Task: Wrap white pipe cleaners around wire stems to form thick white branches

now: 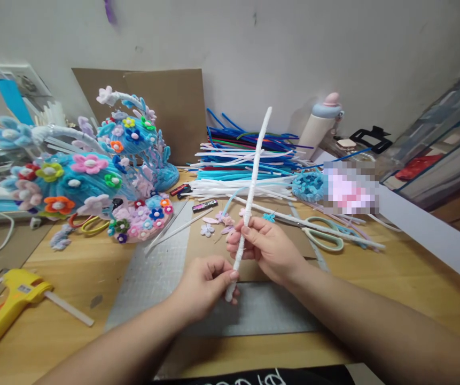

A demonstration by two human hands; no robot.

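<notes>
A long white rod (pixel 256 160), wrapped in what looks like fuzzy pipe cleaner, stands tilted upward over the work mat. My left hand (pixel 209 280) pinches it close to its lower end. A little higher, my right hand (pixel 272 246) grips the same rod between thumb and fingers. Beneath and behind the hands lies a piece of brown cardboard (pixel 201 251) on the grey cutting mat (pixel 145 289). Small pale flowers (pixel 207 230) and a blue flower piece (pixel 269 217) rest on the cardboard.
A yellow glue gun (pixel 13 305) lies at left. Lamp-like flower decorations (pixel 73 182) stand behind it. Bundles of pipe cleaners (pixel 241 187) are stacked by the wall. Scissors (pixel 326 238), another white wrapped rod (pixel 345 235) and a bottle (pixel 320 125) are on the right.
</notes>
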